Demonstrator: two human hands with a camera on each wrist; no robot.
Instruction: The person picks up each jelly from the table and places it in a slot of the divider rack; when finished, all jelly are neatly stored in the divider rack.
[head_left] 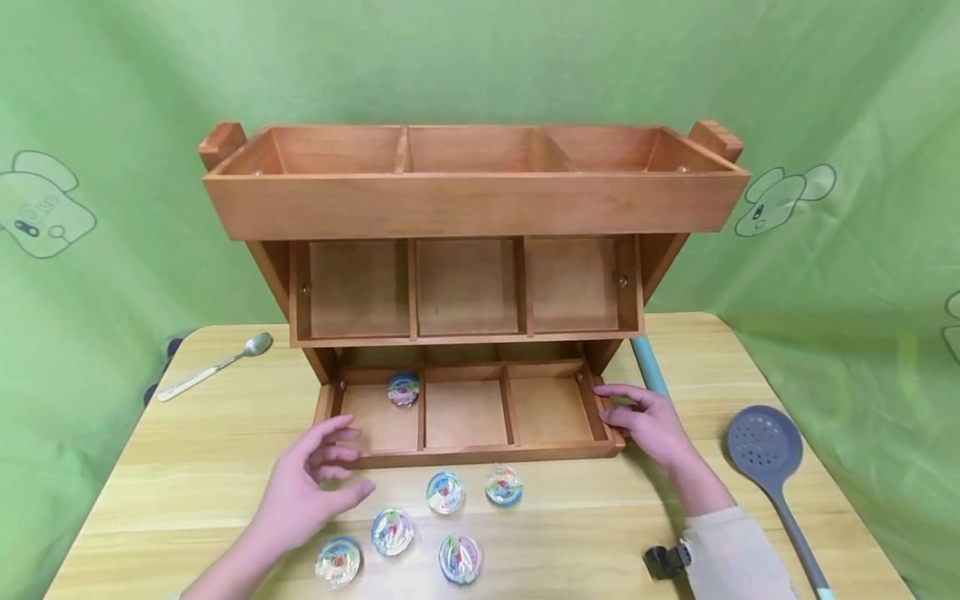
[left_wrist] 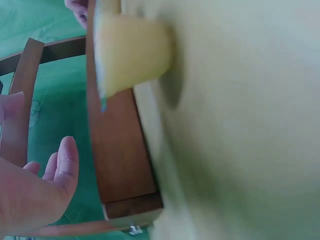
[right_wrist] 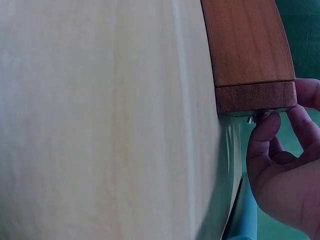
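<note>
A three-tier wooden rack [head_left: 476, 204] stands on the table, each tier split into three compartments. At the right end of its bottom tray [head_left: 480, 457], my right hand [head_left: 651, 425] grips the side wall, thumb and fingers around the end in the right wrist view. My left hand [head_left: 311, 479] hovers by the tray's front left corner, fingers spread and holding nothing. One small jelly cup [head_left: 403, 389] with a printed lid sits in the bottom left compartment. Several more jelly cups [head_left: 393, 532] lie on the table before the rack; a yellowish one [left_wrist: 135, 52] shows blurred in the left wrist view.
To the left lies a spoon [head_left: 217, 367] with a pale handle. A grey slotted skimmer [head_left: 765, 446] lies at the right. Behind my right hand, a teal handle [head_left: 649, 367] extends beside the rack. Green printed cloth [head_left: 480, 62] hangs around the table [head_left: 187, 492].
</note>
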